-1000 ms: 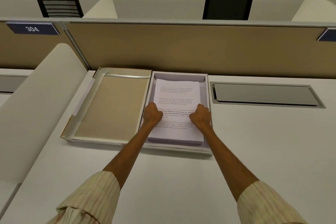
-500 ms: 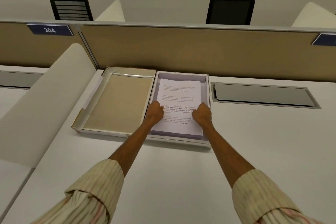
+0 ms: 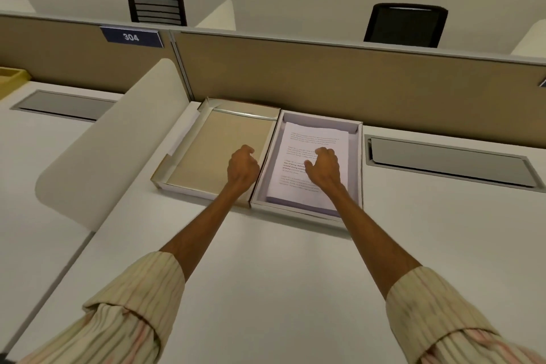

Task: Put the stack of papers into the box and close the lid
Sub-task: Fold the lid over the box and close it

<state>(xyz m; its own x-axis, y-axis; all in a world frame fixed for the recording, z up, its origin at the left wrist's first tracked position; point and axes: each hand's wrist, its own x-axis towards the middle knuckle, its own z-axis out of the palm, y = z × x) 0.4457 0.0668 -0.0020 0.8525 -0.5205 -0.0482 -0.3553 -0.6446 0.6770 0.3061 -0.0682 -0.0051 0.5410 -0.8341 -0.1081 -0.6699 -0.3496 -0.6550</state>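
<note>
A shallow white box (image 3: 358, 168) lies on the desk against the partition. Inside it rests the stack of papers (image 3: 313, 142), printed text on the top sheet. The lid (image 3: 215, 151), tan inside with white edges, lies open and flat to the box's left, joined along the shared side. My left hand (image 3: 242, 167) hovers over the lid's right part, fingers curled and holding nothing. Above the papers, my right hand (image 3: 323, 168) is loosely curled and empty; whether it touches the sheet I cannot tell.
A tan partition (image 3: 325, 74) runs behind the box. A cream curved side divider (image 3: 112, 142) stands left of the lid. A grey cable hatch (image 3: 449, 162) is set in the desk on the right. A yellow tray (image 3: 11, 75) sits at the far left.
Both hands have let go of the stack's sides. The left hand shifted left over the lid, the right hand moved onto the middle of the papers. The view panned right.
</note>
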